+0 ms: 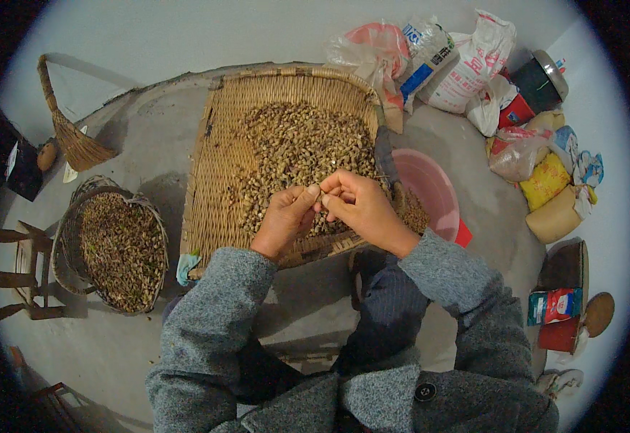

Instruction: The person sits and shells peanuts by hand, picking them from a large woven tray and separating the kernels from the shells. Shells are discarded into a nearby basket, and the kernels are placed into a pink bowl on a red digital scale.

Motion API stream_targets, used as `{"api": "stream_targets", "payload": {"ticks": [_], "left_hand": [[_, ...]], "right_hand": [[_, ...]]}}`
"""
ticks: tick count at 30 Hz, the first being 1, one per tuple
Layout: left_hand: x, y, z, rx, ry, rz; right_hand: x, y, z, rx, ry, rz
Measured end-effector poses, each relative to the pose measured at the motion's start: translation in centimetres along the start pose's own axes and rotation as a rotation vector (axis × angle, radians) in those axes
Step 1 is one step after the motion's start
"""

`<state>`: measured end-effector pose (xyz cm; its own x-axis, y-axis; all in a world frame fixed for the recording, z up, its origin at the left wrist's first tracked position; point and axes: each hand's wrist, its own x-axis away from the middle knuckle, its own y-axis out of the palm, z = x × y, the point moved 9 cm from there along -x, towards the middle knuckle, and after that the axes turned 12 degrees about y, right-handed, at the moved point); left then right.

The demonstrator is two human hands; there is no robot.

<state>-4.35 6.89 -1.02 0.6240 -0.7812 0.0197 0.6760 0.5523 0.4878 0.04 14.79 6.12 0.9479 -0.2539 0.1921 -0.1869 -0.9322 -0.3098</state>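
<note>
Above a woven winnowing basket (220,146), my hands meet fingertip to fingertip. My left hand (288,214) pinches a small pale pod, apparently a peanut (319,197), between thumb and forefinger. From the other side, the thumb and fingers of my right hand (355,203) grip the same pod; most of it is hidden by fingertips. Beneath and beyond them spreads a heap of unshelled peanuts (309,140), thickest toward the basket's right side. A pink plastic basin (428,173) stands to the right, with small light-brown kernels (415,214) inside, partly covered by my right wrist.
On the left, a wicker basket (60,254) holds more pods, beside a wooden stool (28,270). A straw broom (77,138) leans on the wall. Several filled plastic sacks (469,67) line the right wall, near a dark lidded bucket (536,81). A blue-green cloth (186,266) hangs at the winnowing basket's near-left corner.
</note>
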Motion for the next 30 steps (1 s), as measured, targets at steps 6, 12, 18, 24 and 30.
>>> {"api": "stream_targets", "payload": {"ticks": [6,12,18,24,30], "left_hand": [[-0.1,0.5,-0.3,0.109,-0.007,-0.076],[0.4,1.5,-0.9,0.306,-0.129,-0.068],[0.9,1.7,-1.5,0.393,-0.166,-0.08],[0.8,1.9,-1.0,0.379,-0.148,-0.088],[0.8,1.5,-1.4,0.348,-0.159,-0.085]], "right_hand": [[-0.1,-0.1,0.7,-0.145,0.138,-0.058],[-0.1,0.1,1.7,-0.323,0.195,-0.062],[0.1,0.4,1.5,-0.188,0.187,-0.009],[0.0,-0.1,1.5,-0.186,0.178,-0.023],[-0.1,0.1,1.4,-0.178,0.136,-0.061]]}}
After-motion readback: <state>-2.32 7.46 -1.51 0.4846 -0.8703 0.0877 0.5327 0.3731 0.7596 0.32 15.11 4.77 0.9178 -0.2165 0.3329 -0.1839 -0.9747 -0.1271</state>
